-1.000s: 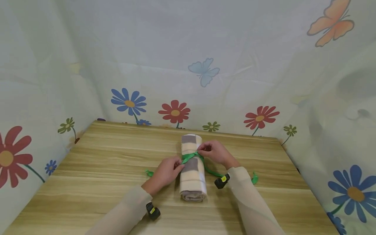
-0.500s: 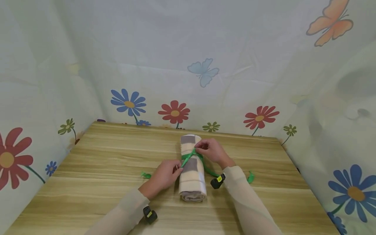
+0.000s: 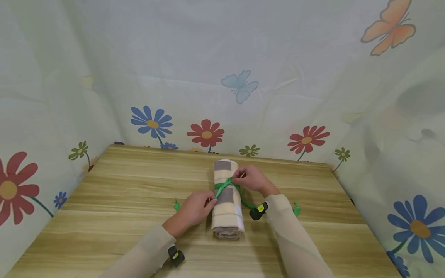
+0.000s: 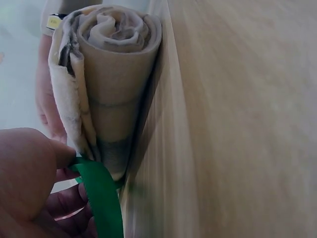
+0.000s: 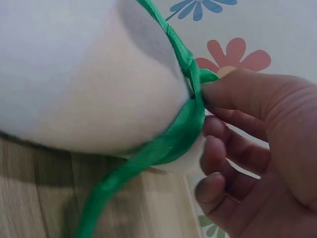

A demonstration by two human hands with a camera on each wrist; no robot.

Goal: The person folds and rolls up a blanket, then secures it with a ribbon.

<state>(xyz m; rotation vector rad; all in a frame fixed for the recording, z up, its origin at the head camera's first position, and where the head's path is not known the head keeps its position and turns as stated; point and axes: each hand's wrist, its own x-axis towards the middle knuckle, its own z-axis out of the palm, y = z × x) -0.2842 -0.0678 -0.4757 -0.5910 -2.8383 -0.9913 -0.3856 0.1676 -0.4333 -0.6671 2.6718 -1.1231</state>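
Observation:
A rolled checked blanket [image 3: 227, 216] in cream, grey and white lies lengthwise on the wooden table, its spiral end facing me. Around its middle runs a green ribbon [image 3: 222, 187], crossed on top. My left hand [image 3: 194, 208] pinches one length of it at the roll's left side; in the left wrist view the ribbon [image 4: 101, 198] hangs down past the fingers. At the upper right of the roll, my right hand [image 3: 253, 178] pinches the ribbon near the crossing. The right wrist view shows thumb and fingertips on the ribbon [image 5: 190, 119], with a tail trailing down.
Loose ribbon ends rest on the wooden table [image 3: 132, 185] to both sides of the roll. A flower-printed curtain [image 3: 180, 58] hangs behind and beside the table. Each sleeve carries a small black wrist camera [image 3: 176, 255].
My left hand has shifted slightly down and left, drawing its ribbon length into a diagonal across the roll. My right hand has moved slightly left, still pinching the ribbon. The roll stays in place.

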